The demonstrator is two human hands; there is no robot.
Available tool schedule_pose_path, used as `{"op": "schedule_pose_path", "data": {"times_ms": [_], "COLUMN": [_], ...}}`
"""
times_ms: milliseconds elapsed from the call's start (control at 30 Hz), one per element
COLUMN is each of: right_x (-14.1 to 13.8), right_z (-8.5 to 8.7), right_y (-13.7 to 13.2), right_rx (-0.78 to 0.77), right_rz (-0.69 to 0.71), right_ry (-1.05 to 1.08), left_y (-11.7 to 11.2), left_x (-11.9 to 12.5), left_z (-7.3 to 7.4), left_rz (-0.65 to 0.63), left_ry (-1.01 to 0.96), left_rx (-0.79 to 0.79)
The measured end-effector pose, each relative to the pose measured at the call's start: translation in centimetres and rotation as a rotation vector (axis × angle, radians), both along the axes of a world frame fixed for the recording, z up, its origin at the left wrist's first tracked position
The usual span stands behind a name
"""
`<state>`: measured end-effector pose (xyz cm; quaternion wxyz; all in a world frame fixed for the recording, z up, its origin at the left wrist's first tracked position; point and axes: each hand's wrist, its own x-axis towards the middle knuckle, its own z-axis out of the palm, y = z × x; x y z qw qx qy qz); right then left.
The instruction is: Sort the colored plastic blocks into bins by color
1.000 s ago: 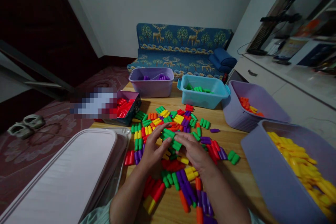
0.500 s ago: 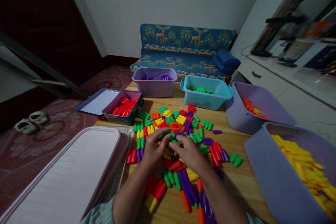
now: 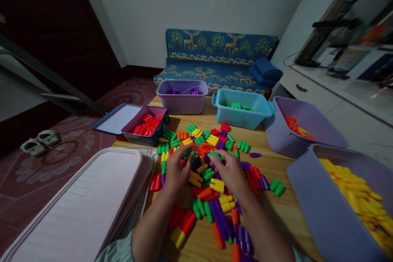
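Observation:
My left hand [image 3: 177,168] is closed on a green plastic building piece [image 3: 189,154], partly hidden behind its fingers. Between the thumb and fingers of my right hand [image 3: 229,169] is another green piece [image 3: 215,155]. A gap separates the two hands, which hover just above a pile of finger-shaped pieces. Below them lie a yellow piece [image 3: 217,185], an orange piece [image 3: 206,193] and a row of purple pieces [image 3: 220,217]. Some pieces are joined side by side, others end to end.
Around the wooden table [image 3: 276,217] stand a tin of red pieces [image 3: 159,133], a purple tub [image 3: 182,104], a turquoise tub [image 3: 239,119] with green pieces, a tub with orange ones [image 3: 281,141] and one with yellow ones [image 3: 319,208]. A pale lid [image 3: 82,204] lies at left.
My hands were close together over green pieces and have moved apart. Each now has a green piece, and the yellow and green pieces beneath show between them.

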<state>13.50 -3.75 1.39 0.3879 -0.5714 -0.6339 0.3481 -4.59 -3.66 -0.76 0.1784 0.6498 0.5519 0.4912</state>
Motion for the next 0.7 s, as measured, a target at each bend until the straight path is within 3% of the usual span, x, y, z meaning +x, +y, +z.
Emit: {"op": "schedule_pose_path", "data": {"times_ms": [133,267,400,533,700], "right_x": [0.2,0.1,0.0,0.0,-0.1], "right_z": [-1.4,-2.1,-1.9,-1.7,-1.9], "right_y": [0.5,0.6,0.5,0.4,0.5], "right_rx": [0.022,0.053,0.065,0.029,0.012], "right_rz": [-0.031,-0.027,-0.012,-0.004,0.012], "right_ry": [-0.024,-0.037,-0.052,-0.031,-0.009], "left_y": [0.2,0.8,1.0,0.8,0.8], "left_x": [-0.1,-1.2,-1.9,-1.7,-1.8], "left_z": [-0.2,-0.6,-1.1,-1.3,-0.8], "left_rz": [0.008,0.193,0.329,0.359,0.332], "left_ry": [0.226,0.343,0.524,0.686,0.765], "left_rx": [0.028,0.046,-0.114,-0.248,-0.231]}}
